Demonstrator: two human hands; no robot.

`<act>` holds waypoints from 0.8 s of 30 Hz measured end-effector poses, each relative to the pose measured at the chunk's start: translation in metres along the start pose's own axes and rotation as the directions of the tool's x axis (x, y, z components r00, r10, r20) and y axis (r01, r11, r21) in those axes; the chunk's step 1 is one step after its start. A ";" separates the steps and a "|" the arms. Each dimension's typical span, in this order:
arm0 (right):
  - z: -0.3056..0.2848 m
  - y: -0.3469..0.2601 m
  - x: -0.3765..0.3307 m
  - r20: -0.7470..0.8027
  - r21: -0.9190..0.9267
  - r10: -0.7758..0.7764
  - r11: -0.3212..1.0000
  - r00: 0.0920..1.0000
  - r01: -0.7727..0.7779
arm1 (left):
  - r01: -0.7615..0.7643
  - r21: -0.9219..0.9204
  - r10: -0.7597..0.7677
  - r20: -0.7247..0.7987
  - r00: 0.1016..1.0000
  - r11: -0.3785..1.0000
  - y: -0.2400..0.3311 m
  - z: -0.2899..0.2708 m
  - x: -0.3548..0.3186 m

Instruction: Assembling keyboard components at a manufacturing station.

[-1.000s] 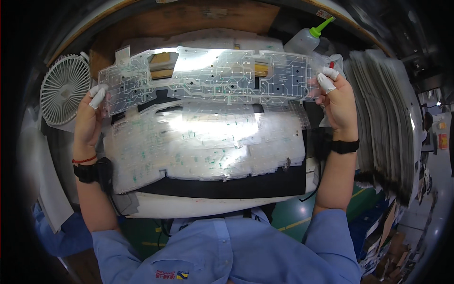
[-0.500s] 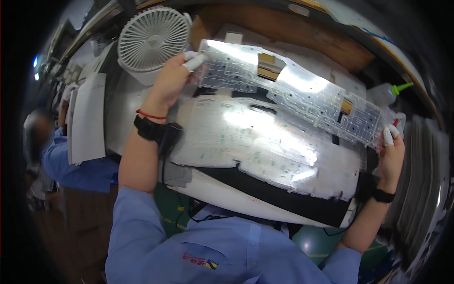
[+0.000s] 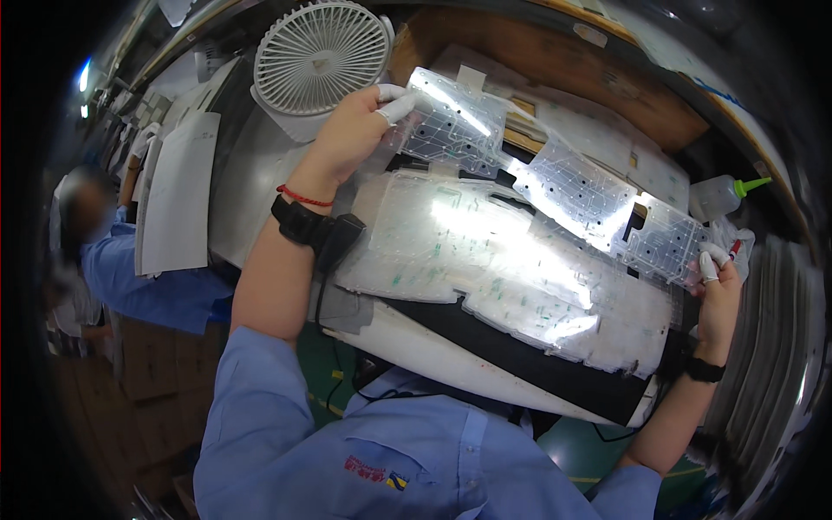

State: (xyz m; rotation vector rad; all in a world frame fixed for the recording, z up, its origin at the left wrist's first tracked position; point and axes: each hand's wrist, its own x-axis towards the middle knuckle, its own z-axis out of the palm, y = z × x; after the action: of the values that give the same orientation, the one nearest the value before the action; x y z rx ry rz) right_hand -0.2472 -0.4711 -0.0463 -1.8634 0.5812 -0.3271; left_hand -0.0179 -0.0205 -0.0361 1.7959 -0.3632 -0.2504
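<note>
A clear, flexible printed-circuit membrane sheet point(image 3: 579, 192), with silvery traces and dark dots, is stretched between my two hands above the bench. My left hand point(image 3: 360, 126), with white finger cots on thumb and forefinger, pinches its far left end. At the lower right end, my right hand point(image 3: 718, 290) pinches the sheet's corner, also in white finger cots. Below and nearer to me lies a pile of similar clear sheets point(image 3: 433, 247) with small green marks, glaring in the light. The held sheet hides part of what lies behind it.
A white fan point(image 3: 321, 61) stands at the back left. Beyond the held sheet more sheets point(image 3: 598, 113) lie before a brown board point(image 3: 537, 65). A green-tipped squeeze bottle point(image 3: 718, 198) and stacked grey sheets point(image 3: 767, 321) are at the right. Another person point(image 3: 147, 269) sits at the left.
The view has shifted, so most of the bench appears farther right. Glare on the held sheet has moved as its tilt changed. Both hands keep their pinch on its ends.
</note>
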 end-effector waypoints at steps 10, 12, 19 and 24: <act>0.010 -0.026 -0.012 -0.020 -0.180 -0.052 0.982 0.998 0.048 | 0.000 0.149 -0.004 0.026 1.000 0.989 0.009 0.005 -0.002; 0.013 -0.029 -0.015 0.042 -0.158 -0.016 0.987 0.999 0.022 | -0.028 0.125 0.024 0.029 0.999 0.992 0.009 0.005 -0.002; 0.074 -0.094 -0.078 0.485 0.136 -0.090 0.990 0.870 0.027 | -0.038 0.095 0.036 0.020 0.999 0.995 0.014 0.002 -0.003; 0.171 -0.118 -0.109 0.770 0.130 -0.084 0.991 0.633 -0.027 | -0.109 0.136 0.103 0.051 0.993 0.985 0.024 0.007 0.001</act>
State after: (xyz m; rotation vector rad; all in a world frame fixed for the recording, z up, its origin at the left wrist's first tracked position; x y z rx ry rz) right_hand -0.2284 -0.2435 0.0083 -1.6752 -0.0799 0.4270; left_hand -0.0218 -0.0324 -0.0147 1.9030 -0.5172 -0.1934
